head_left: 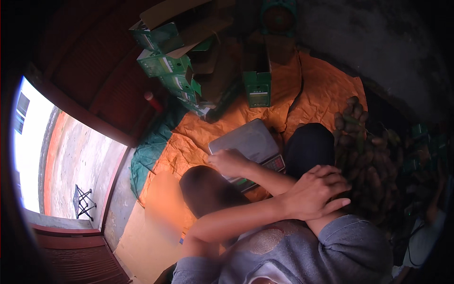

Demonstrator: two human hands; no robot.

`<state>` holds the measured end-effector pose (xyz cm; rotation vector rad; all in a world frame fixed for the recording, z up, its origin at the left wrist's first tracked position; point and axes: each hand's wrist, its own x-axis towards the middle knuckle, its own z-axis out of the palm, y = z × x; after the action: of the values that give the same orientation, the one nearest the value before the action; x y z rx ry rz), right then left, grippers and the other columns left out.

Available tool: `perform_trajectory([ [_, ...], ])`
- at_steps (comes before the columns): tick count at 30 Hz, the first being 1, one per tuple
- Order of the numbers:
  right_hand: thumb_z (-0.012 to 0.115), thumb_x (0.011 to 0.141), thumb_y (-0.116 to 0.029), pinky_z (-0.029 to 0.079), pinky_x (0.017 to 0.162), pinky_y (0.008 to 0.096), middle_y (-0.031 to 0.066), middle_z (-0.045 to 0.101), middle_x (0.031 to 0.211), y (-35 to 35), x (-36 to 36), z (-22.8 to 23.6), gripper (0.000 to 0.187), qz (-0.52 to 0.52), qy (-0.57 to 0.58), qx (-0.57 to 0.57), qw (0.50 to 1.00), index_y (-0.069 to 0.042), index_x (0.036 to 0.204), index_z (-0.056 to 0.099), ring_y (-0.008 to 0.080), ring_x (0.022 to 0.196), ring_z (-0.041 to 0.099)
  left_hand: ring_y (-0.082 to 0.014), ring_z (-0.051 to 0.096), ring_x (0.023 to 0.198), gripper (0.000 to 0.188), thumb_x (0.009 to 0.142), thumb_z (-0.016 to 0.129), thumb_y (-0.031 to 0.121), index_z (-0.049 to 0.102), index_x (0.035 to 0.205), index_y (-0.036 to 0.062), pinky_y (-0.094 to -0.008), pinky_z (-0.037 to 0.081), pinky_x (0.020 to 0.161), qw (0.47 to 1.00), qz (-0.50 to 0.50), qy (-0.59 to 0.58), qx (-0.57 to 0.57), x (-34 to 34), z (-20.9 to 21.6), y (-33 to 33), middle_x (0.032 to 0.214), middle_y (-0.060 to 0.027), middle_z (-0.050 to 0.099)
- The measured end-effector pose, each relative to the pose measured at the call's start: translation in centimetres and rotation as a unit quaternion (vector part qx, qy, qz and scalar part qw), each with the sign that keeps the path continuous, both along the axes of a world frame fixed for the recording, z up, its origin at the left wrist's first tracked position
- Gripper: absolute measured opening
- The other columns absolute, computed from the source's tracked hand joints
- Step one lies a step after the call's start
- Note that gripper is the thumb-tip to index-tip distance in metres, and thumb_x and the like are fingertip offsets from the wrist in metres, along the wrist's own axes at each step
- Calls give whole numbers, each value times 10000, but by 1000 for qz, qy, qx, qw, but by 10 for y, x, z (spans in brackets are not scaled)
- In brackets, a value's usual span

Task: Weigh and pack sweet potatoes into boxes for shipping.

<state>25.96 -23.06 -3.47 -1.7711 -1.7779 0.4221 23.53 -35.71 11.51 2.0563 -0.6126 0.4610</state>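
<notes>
My arms cross in front of me. My left hand [318, 193] lies across my right arm near the elbow, its fingers stretched out, the thumb apart and nothing in them. My right hand [229, 163] reaches over to the left and rests at the left edge of a digital scale [250, 139], fingers loosely bent and holding nothing that I can see. The scale has a flat grey metal platform with nothing on it. Its keypad panel [275, 163] faces me, partly covered by my right forearm. My dark-clad knees [309, 142] rise on both sides of the scale.
Brownish tubers or roots [369, 165] lie heaped at the right. Green cartons [177, 83] are stacked at the far left, and an open green carton [257, 87] stands behind the scale. An orange sheet [326, 80] covers the floor. Cardboard [146, 241] lies near the doorway at left.
</notes>
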Motion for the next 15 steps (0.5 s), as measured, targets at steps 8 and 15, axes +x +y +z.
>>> perform_trajectory([
  [8, 598, 890, -171, 562, 769, 465, 120, 731, 904, -10, 32, -35, 150, 29, -52, 24, 998, -91, 945, 712, 335, 876, 711, -246, 706, 841, 373, 955, 710, 375, 767, 923, 9, -357, 556, 758, 892, -312, 286, -160, 67, 36, -69, 884, -121, 740],
  [15, 585, 821, -57, 581, 813, 470, 173, 735, 972, -42, 65, -56, 192, 61, -79, -41, 994, -65, 957, 719, 355, 960, 721, -274, 708, 871, 230, 888, 774, 177, 707, 967, -29, -370, 550, 778, 868, -283, 347, -215, 95, 53, -105, 894, -167, 719],
])
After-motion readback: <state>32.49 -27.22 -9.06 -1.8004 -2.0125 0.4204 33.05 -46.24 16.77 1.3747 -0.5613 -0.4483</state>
